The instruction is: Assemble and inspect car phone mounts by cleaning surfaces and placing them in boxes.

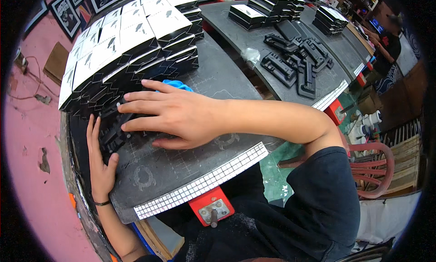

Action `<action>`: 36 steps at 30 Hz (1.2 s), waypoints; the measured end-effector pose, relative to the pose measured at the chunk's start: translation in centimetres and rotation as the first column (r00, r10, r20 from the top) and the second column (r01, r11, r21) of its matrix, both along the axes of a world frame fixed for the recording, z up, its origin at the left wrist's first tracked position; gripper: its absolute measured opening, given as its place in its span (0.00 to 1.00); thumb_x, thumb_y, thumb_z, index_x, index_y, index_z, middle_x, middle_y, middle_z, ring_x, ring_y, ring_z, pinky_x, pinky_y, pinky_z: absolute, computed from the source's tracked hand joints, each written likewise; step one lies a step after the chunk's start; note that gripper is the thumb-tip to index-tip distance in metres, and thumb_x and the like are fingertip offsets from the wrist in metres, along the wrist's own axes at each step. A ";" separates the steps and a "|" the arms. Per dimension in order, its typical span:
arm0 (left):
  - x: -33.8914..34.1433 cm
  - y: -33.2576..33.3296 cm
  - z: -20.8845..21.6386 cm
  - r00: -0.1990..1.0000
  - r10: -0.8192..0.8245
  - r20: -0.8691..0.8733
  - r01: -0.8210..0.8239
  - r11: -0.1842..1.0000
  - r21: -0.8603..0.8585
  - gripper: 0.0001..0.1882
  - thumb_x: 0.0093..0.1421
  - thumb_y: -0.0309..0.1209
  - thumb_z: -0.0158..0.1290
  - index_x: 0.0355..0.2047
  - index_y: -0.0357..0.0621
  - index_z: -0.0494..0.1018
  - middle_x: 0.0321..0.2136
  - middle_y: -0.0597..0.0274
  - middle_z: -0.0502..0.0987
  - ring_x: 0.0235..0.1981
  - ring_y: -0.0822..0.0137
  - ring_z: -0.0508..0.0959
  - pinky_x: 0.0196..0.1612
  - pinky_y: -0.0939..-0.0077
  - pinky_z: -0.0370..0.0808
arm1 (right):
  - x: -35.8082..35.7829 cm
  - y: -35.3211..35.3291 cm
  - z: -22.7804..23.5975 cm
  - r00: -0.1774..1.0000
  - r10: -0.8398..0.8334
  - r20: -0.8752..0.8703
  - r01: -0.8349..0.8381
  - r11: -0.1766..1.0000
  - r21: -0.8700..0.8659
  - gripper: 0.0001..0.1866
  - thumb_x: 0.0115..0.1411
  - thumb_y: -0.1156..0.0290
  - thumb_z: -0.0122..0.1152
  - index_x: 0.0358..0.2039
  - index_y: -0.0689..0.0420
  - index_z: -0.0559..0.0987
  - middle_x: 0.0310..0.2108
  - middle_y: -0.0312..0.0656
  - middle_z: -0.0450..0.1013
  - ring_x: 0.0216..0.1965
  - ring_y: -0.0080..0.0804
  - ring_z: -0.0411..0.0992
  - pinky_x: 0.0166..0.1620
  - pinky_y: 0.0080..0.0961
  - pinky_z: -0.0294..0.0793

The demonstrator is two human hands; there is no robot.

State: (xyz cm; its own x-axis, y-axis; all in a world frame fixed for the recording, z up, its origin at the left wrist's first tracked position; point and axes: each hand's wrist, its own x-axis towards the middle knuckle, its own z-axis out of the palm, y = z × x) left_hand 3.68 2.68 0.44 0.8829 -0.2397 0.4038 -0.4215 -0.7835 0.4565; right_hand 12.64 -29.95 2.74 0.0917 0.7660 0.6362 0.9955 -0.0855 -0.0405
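My right hand (pixel 177 114) reaches across the table with its fingers spread, palm down, fingertips over black plastic parts (pixel 112 138) at the table's left side. At the left edge stands my left hand (pixel 102 171), fingers stretched upward and thumb apart, beside the same parts. The parts are partly hidden by the right hand, so their full shape and any contact with the fingers cannot be made out. Just beyond the right hand lies a bright blue object (pixel 176 84), half covered. Stacks of white-topped black boxes (pixel 129 35) rise behind both hands.
A pink wall (pixel 32 139) closes off the left. A white gridded strip (pixel 204 182) runs along the dark table's (pixel 222 71) near edge. On another table lie several black moulded trays (pixel 295 58), a clear plastic bag (pixel 250 54) and more boxes (pixel 268 8). A person (pixel 388 44) sits far right.
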 end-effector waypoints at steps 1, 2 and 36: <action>0.2 -0.1 -0.2 1.000 0.001 0.008 -0.001 1.000 0.005 0.50 0.72 0.64 0.50 0.82 0.42 0.56 0.83 0.45 0.53 0.84 0.47 0.51 0.84 0.50 0.44 | -0.5 -1.0 1.0 0.999 -0.038 0.014 0.038 0.999 0.001 0.34 0.60 0.61 0.75 0.67 0.51 0.77 0.69 0.51 0.71 0.73 0.52 0.67 0.77 0.61 0.59; 0.7 -0.3 -0.4 1.000 0.003 0.015 -0.003 1.000 0.009 0.53 0.71 0.68 0.50 0.82 0.42 0.56 0.83 0.44 0.52 0.84 0.46 0.51 0.84 0.49 0.44 | -1.3 -3.2 2.3 0.991 -0.130 0.046 0.130 0.991 -0.019 0.29 0.59 0.62 0.76 0.60 0.52 0.80 0.62 0.48 0.75 0.66 0.51 0.72 0.73 0.57 0.66; -1.8 -5.2 4.2 0.956 -0.290 0.051 0.295 0.944 -0.148 0.33 0.68 0.54 0.66 0.61 0.40 0.81 0.53 0.48 0.86 0.48 0.55 0.88 0.50 0.65 0.85 | -7.2 -5.3 4.5 0.909 -0.138 -0.393 0.054 0.974 -0.218 0.34 0.49 0.80 0.76 0.60 0.59 0.82 0.49 0.48 0.79 0.44 0.49 0.81 0.44 0.39 0.82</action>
